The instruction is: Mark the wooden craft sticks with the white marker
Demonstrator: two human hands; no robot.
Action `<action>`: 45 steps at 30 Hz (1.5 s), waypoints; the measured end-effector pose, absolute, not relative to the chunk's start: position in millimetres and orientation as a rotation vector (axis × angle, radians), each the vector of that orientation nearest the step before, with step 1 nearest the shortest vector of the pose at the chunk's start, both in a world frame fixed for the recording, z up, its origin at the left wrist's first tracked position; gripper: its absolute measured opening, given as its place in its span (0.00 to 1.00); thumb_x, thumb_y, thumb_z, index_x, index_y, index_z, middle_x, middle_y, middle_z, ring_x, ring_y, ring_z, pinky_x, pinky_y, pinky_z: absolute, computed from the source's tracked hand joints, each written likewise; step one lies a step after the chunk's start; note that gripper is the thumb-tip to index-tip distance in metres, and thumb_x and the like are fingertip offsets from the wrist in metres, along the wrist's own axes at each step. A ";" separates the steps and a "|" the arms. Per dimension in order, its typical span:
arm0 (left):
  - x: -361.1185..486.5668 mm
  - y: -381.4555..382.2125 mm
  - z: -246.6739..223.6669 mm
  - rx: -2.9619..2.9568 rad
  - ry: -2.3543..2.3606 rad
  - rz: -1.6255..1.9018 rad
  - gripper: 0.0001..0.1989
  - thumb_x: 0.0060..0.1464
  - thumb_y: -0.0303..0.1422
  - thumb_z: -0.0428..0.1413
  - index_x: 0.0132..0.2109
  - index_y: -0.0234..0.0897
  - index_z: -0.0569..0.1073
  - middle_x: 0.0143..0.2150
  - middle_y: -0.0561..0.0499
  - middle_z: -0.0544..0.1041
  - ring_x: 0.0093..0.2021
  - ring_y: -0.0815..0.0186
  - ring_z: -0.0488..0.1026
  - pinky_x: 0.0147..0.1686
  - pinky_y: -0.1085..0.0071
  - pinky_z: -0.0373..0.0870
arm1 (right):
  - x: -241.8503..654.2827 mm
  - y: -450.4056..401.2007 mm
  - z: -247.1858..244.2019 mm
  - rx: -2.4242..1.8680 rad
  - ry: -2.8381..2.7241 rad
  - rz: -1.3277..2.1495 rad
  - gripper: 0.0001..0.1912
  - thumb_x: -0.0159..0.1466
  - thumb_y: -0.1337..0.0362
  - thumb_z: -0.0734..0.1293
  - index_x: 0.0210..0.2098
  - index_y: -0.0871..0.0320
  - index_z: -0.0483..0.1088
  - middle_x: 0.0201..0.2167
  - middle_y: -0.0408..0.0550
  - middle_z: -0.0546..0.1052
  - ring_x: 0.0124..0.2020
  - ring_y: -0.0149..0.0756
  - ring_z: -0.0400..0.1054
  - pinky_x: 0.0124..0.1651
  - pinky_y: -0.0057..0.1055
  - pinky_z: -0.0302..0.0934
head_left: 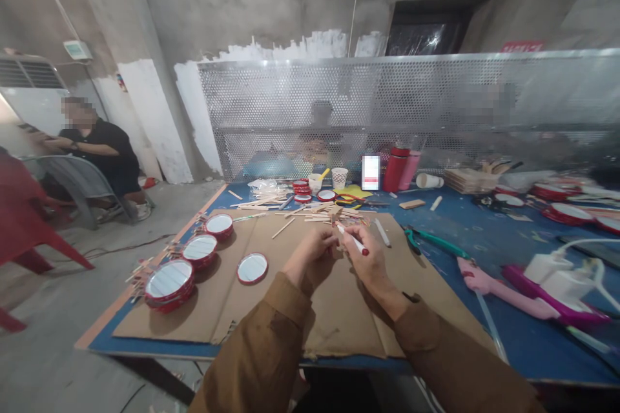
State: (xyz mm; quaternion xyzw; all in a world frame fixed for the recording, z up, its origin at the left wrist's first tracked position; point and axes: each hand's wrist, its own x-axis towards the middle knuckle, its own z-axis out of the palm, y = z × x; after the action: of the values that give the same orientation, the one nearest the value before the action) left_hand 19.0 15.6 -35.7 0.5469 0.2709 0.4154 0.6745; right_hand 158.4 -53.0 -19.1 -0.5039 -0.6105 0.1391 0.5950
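My right hand [365, 258] is closed around a white marker [352, 239] with a dark red end, its tip pointing up and left. Close beside it, my left hand [312, 257] has its fingers pinched together; what they hold is too small to make out. Both hands are above a brown cardboard sheet [339, 329]. Beyond them lies a pile of thin wooden sticks [320, 211]. A round red-rimmed white disc [252, 268] lies alone on the cardboard, left of my left hand. Further left stand three stacks of such discs [169, 281].
Green-handled pliers [436, 242], a pink tool [504, 290] and white plugs [557, 277] are at the right. A phone [371, 173], a red bottle [396, 169] and cups [340, 177] stand before a perforated metal screen [290, 90]. A person [109, 148] sits at the far left.
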 end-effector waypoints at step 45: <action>16.9 35.0 -52.2 1.374 0.678 0.932 0.19 0.51 0.44 0.76 0.31 0.34 0.81 0.26 0.49 0.75 0.33 0.64 0.71 0.37 0.69 0.67 | 157.0 -54.4 -10.8 -1.165 -1.425 0.363 0.16 0.66 0.45 0.69 0.37 0.51 0.77 0.31 0.48 0.82 0.31 0.42 0.76 0.41 0.41 0.75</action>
State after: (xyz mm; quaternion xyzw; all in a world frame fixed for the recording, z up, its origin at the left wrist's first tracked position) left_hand 17.0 35.0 -52.2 0.5987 0.2956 0.4059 0.6240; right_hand 157.0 -54.4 -10.8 -0.5008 -0.6125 0.1559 0.5914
